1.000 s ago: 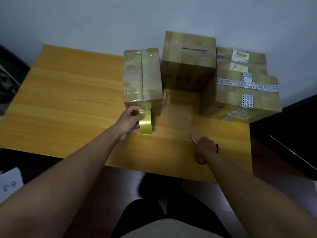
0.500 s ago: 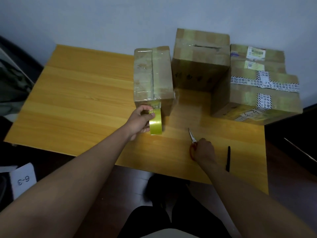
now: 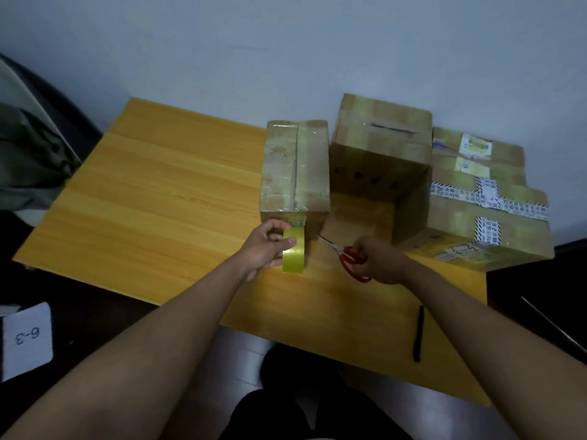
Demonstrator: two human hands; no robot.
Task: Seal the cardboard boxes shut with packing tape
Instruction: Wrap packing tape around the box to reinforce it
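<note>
On the yellow wooden table (image 3: 152, 198) three boxes stand along the far edge by the wall: the narrow taped cardboard box (image 3: 295, 168) leftmost, the tall brown cardboard box with a slot on top (image 3: 381, 144) just right of it, and the wide flat cardboard box with printed tape (image 3: 486, 198) at the right end. My left hand (image 3: 263, 246) holds the yellow-green tape roll (image 3: 293, 249) just before the narrow box. To its right, my right hand (image 3: 378, 258) holds the red-handled scissors (image 3: 346, 255), blades toward the roll. A black pen (image 3: 418, 333) lies near the table's front edge, right of my right arm
</note>
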